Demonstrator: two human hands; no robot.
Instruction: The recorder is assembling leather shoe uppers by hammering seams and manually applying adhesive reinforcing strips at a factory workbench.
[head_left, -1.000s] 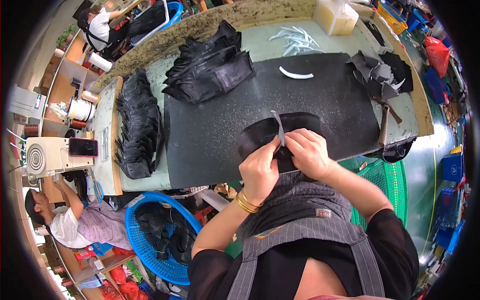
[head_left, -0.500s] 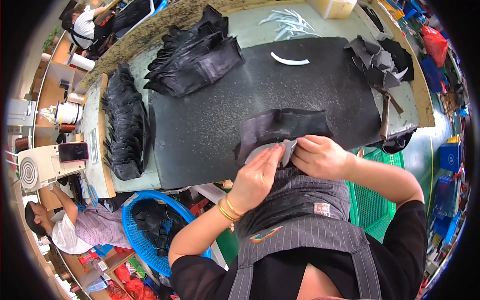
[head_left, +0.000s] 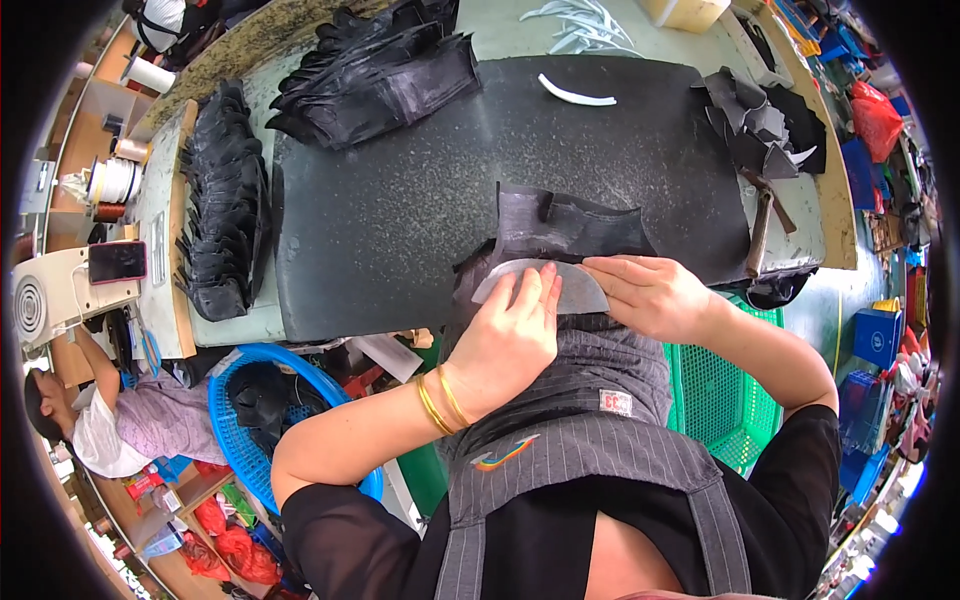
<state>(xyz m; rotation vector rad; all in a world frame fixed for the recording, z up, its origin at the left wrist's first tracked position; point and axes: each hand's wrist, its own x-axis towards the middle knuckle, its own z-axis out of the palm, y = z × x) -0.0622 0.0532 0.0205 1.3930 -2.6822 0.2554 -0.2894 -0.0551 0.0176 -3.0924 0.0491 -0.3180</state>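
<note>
A thin grey half-moon-shaped piece [head_left: 583, 291] lies along the near edge of a black leather-like piece [head_left: 580, 230], at the front edge of the work mat. My left hand [head_left: 512, 335] has its fingers pressed together on the left part of the grey piece, thumb hidden. With its fingers closed, my right hand [head_left: 655, 297] grips the right upper edge of the same piece. The black piece stretches away from my hands onto the mat, its left end bent down over the mat's edge.
The dark mat [head_left: 400, 230] carries a single white curved strip [head_left: 577, 92]. Black pieces are stacked at the back [head_left: 385, 85] and left [head_left: 225, 205]. A hammer-like tool [head_left: 762, 235] and scraps [head_left: 750, 120] lie right. Blue [head_left: 225, 425] and green [head_left: 755, 430] baskets stand below; a co-worker [head_left: 100, 430] sits left.
The grey piece, folded up between my fingers before, now lies spread flatter. My right hand has turned flatter along its edge. The far end of the black piece has shifted slightly. The view has moved.
</note>
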